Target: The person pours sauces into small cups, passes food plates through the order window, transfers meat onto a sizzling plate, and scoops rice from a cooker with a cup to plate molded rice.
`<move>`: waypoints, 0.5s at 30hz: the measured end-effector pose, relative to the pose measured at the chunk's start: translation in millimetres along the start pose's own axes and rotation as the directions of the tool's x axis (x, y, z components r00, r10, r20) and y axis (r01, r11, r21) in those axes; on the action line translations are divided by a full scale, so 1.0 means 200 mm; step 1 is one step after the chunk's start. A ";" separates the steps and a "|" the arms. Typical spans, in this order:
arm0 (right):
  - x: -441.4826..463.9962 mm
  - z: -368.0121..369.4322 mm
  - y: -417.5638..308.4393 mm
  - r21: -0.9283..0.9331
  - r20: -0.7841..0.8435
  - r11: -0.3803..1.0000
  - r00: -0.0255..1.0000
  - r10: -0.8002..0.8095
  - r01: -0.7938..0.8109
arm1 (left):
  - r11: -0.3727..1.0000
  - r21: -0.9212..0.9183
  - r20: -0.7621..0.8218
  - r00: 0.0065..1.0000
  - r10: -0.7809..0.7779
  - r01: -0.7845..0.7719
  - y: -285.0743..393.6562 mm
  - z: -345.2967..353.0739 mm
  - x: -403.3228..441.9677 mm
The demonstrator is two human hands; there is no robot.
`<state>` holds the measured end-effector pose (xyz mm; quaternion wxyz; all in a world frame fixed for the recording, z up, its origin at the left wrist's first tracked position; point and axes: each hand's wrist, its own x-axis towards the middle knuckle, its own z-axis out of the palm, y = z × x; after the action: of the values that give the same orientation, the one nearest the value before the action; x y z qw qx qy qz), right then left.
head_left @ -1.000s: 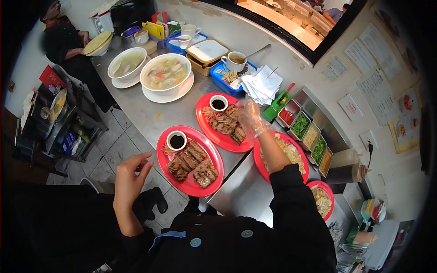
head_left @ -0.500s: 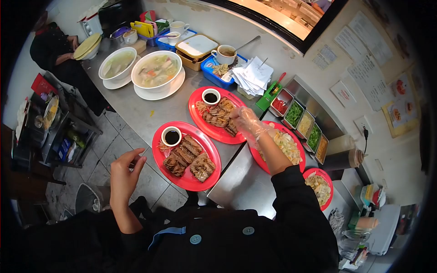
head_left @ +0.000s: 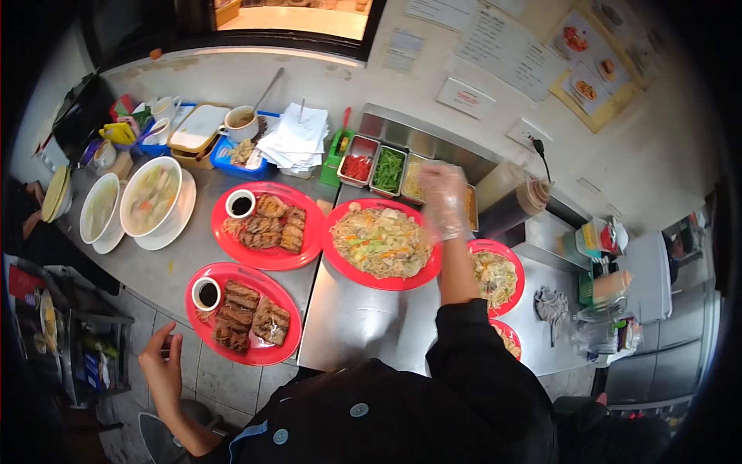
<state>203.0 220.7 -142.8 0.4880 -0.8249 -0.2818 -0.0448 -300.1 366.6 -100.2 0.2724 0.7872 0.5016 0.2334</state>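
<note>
Kitchen corner with its food set close together

Seen from the head camera, the grey steel surface [head_left: 340, 332] ran along a pale wall [head_left: 355, 89], which seemed to put most dishes within arm's reach. The right hand [head_left: 446, 197] wore a thin clear plastic glove [head_left: 445, 228], presumably so bare skin never met the food. It hung at the right end of the row of rectangular steel bins [head_left: 385, 191], whose red, green and pale shreds were divided, likely so none would mix. Its fingers looked bent; whether they gripped anything could not be told. Just left of it, the red oval platter of noodles [head_left: 390, 284] sat in front of the bins.

The bare left hand [head_left: 160, 367] hung near the lower red oval platter of browned meat [head_left: 274, 286], its fingers loosely curled, parted from the thumb and holding nothing. A small round white cup of dark sauce [head_left: 208, 308] stood at that platter's edge, probably to keep liquid off the meat; the upper red oval platter of meat [head_left: 314, 232] was arranged alike.
</note>
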 end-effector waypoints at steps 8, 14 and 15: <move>0.12 -0.37 0.72 -0.541 0.345 0.836 0.931 0.118 0.095 | 1.000 0.027 0.054 0.999 0.000 -0.001 0.11 0.07 0.01; 0.12 -0.34 0.90 -0.745 0.475 0.520 0.880 -0.028 0.419 | 0.998 0.068 -0.022 1.000 -0.016 0.017 0.12 0.05 -0.03; 0.13 -0.34 0.91 -0.770 0.496 0.461 0.868 -0.002 0.441 | 0.998 0.066 -0.033 0.999 -0.017 0.019 0.11 0.04 -0.04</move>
<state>330.5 109.0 -240.8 -0.0781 -0.8984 -0.4276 -0.0632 -284.1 349.7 -91.8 0.2398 0.7874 0.5206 0.2270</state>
